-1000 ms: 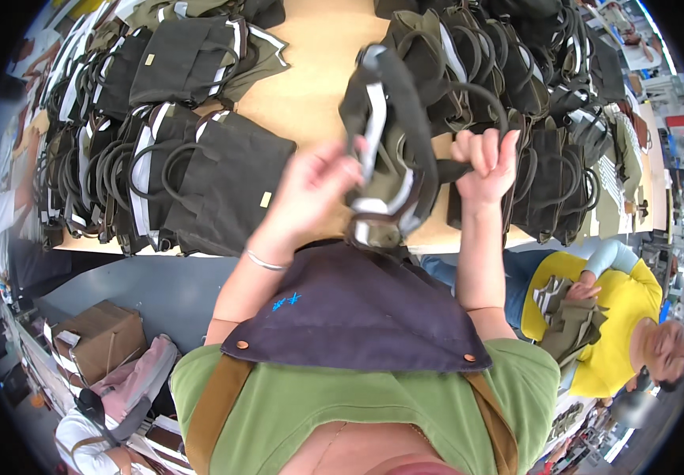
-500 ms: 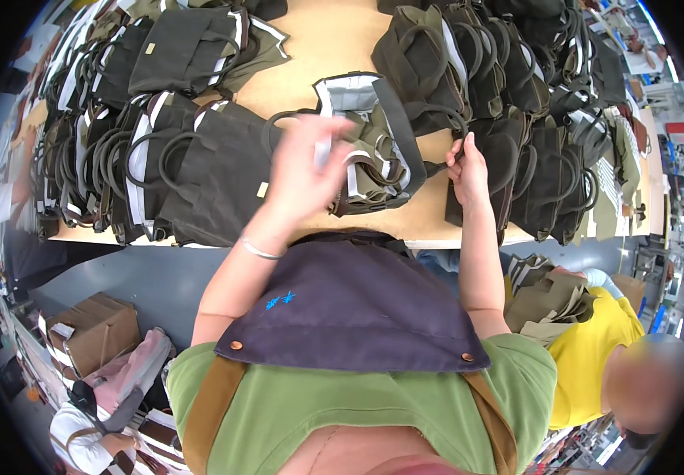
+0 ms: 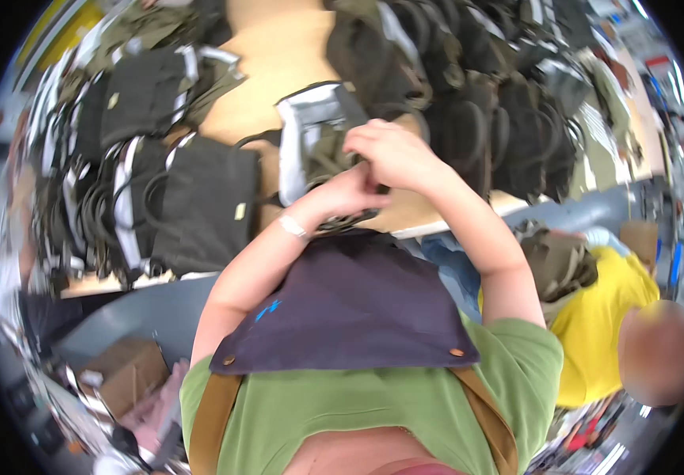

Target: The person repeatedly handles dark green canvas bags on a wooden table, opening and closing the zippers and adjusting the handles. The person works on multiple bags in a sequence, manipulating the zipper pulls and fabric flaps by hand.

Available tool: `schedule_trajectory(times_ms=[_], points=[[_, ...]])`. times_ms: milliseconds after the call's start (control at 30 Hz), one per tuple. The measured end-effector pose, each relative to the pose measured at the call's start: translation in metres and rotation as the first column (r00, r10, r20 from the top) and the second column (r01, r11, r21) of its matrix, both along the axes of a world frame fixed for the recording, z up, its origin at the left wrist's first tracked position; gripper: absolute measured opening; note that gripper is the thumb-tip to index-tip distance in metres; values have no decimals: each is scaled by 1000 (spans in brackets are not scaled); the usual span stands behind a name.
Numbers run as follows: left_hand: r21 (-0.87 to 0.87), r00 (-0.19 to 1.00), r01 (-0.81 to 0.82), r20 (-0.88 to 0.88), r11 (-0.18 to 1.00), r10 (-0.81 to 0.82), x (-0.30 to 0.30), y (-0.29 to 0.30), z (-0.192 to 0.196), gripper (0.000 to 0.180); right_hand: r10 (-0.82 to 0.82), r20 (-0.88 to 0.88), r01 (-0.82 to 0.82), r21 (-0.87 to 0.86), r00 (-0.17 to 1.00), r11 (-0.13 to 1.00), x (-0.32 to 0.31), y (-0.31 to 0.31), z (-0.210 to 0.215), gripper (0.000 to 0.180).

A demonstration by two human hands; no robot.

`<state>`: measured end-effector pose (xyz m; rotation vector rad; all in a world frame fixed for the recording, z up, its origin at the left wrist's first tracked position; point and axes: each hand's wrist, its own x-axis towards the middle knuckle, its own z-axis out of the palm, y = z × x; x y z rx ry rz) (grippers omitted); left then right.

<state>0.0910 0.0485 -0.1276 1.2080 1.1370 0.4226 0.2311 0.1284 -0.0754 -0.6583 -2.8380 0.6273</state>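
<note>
A dark bag (image 3: pixel 288 158) with a pale lining stands open in front of me at the table's near edge. Olive cloth (image 3: pixel 327 150) fills part of its mouth. My left hand (image 3: pixel 350 194) and my right hand (image 3: pixel 388 154) meet at the bag's near right rim and cover much of that side. Both have bent fingers closed on the rim, the right hand above the left. Blur and overlap hide exactly what lies between the fingertips. One bag handle arches out on the left; the right-hand handle is mostly behind my hand.
Dark bags (image 3: pixel 207 206) with looped handles crowd the left of the table (image 3: pixel 266 59). More dark bags (image 3: pixel 461 131) stand in rows on the right. A person in a yellow top (image 3: pixel 595 324) is at my right. A cardboard box (image 3: pixel 124 372) sits on the floor at left.
My right hand has let go of the right-hand handle and come left over the bag's rim. My left hand has dropped down and right to join it. The view has shifted and tilted.
</note>
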Motion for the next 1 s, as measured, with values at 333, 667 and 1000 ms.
schedule_trajectory(times_ms=[333, 667, 1000], points=[[292, 808, 134, -585, 947, 66, -30, -44, 36, 28, 242, 717, -216, -130, 653, 968, -27, 5, 8, 28], [517, 731, 117, -623, 848, 279, -83, -78, 32, 31, -224, -147, 167, -324, 963, 931, 45, 33, 21, 12], [701, 743, 218, -570, 679, 350, -81, -83, 41, 38, 150, 369, -202, 105, 917, 974, -15, -31, 31, 28]])
